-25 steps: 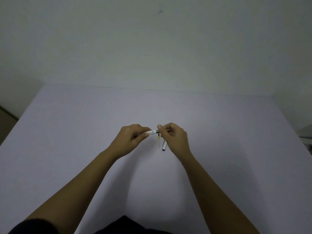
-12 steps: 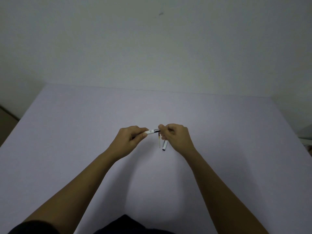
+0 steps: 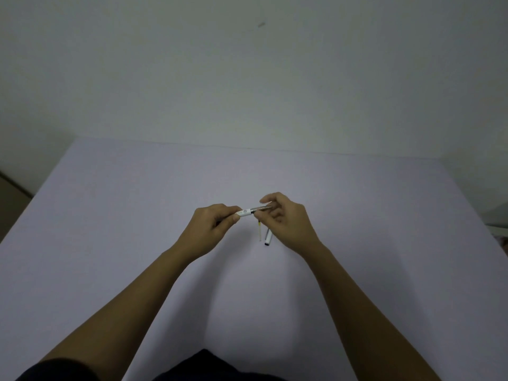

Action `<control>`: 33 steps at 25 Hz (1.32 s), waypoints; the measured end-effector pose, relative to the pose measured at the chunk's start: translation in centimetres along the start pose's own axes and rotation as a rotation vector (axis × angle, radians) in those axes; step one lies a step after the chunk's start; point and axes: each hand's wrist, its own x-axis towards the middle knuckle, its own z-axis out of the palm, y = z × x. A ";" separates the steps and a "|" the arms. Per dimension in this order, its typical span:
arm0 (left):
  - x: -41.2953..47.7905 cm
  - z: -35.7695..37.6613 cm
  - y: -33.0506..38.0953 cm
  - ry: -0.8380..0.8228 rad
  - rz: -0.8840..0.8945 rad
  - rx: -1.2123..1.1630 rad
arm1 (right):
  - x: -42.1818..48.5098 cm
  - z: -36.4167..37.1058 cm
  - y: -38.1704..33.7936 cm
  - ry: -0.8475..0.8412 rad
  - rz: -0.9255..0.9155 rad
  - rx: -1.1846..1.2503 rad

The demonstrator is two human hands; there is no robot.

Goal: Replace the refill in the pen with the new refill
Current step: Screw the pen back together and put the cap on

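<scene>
Two hands are over the tabletop [image 3: 137, 243], a left hand [image 3: 211, 226] and a right hand [image 3: 286, 221]. Between them is one pen [image 3: 248, 211], white at the left end and dark and shiny at the right. Near the middle of the tabletop lie two loose things side by side: one thin refill [image 3: 259, 234] with a yellowish end, and one white pen cap [image 3: 268, 237] with a dark tip.

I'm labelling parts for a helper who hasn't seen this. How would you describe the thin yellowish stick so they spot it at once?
On the pale table, look just below the right hand. Two small things lie side by side there: the thin yellowish stick is the left one, far slimmer than the white cap beside it.
</scene>
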 end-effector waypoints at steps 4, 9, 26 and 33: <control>0.1 -0.1 0.2 -0.016 0.032 0.028 | 0.2 -0.2 -0.2 0.019 0.012 -0.036; 0.2 -0.2 0.4 -0.009 0.034 0.027 | 0.4 -0.5 -0.4 -0.061 -0.137 -0.141; 0.2 -0.7 1.1 0.014 0.076 0.049 | 0.1 -1.1 -1.2 -0.072 -0.267 -0.355; 0.2 -0.6 1.3 0.020 0.087 0.035 | 0.1 -1.7 -1.6 -0.135 -0.275 -0.359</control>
